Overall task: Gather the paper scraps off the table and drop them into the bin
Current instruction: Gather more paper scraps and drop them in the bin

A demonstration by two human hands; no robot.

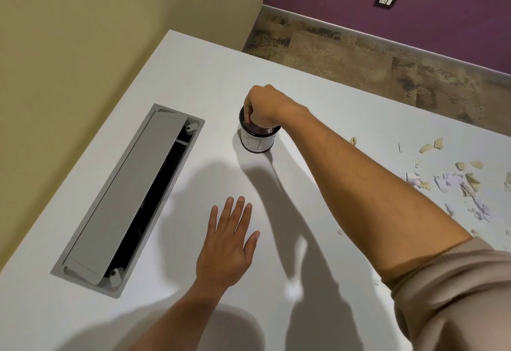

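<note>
A drop is being made: the right hand (262,107) is bunched, fingertips dipped into the bin (257,140), its contents unseen, the left hand (226,242) laid flat, and paper scraps (453,182) farther right are next to be gathered.

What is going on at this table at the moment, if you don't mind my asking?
A person is clearing torn paper off a white table. The right hand is bunched over the mouth of a small labelled bin, fingertips inside it. The left hand lies flat on the table. Many paper scraps are scattered at the right.
</note>
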